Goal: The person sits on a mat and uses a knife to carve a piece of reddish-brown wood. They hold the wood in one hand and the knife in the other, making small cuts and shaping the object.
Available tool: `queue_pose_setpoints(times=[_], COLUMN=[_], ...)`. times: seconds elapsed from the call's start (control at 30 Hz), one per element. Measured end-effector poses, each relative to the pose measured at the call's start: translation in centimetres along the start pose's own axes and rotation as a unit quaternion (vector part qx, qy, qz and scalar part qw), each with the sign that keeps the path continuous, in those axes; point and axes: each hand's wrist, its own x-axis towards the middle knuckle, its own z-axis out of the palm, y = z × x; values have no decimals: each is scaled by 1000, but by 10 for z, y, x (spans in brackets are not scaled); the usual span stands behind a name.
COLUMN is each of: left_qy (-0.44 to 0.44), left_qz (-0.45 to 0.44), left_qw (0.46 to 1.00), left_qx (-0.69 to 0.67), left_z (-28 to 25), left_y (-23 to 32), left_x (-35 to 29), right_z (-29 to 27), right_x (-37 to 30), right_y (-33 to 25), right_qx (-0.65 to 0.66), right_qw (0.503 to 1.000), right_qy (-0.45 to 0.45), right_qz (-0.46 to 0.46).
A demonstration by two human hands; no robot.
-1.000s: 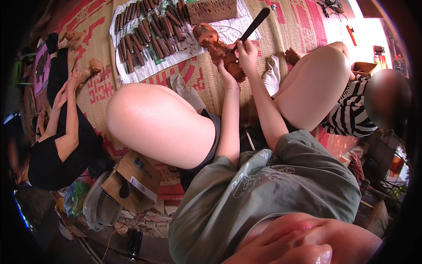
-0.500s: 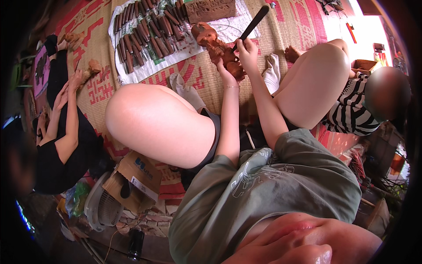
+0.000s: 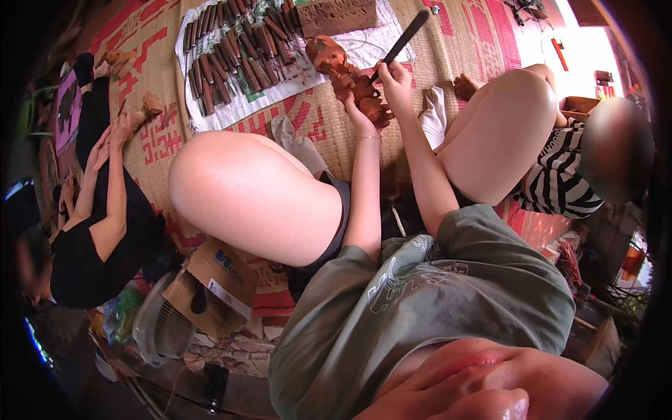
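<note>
A reddish-brown carved wooden figure (image 3: 343,78) slants over the mat between my knees. My left hand (image 3: 362,120) is closed around its lower part from beneath, and the fingers are partly hidden by the wood. In my right hand (image 3: 397,82), gripped much like a pen, is a long black stick-like tool (image 3: 406,40). Its lower end meets the side of the figure; the wide end points up and to the right. What sort of tip it has is too small to make out.
Beyond the figure, several wooden-handled carving tools (image 3: 227,59) lie in rows on a white sack (image 3: 280,94), beside a carved wooden block (image 3: 336,17). A co-worker in black (image 3: 87,245) sits at left, another in stripes (image 3: 563,168) at right. A cardboard box (image 3: 217,287) stands behind my left knee.
</note>
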Motion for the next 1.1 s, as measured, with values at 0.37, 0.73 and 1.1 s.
queue_pose_setpoints(times=[0.37,0.73,1.1], left_qy=[21,-15,13], left_qz=[-16,8,4], left_qw=[997,999,997], left_qx=[66,44,70], left_z=[15,6,9], left_y=[10,6,10], left_x=[-20,-11,-15], right_z=[0,4,5], right_x=[-2,-6,-3], right_y=[-1,5,3], right_qx=[-90,-81,-44], right_qw=[995,997,998], right_qy=[30,-2,-33], right_qz=[-33,-8,26])
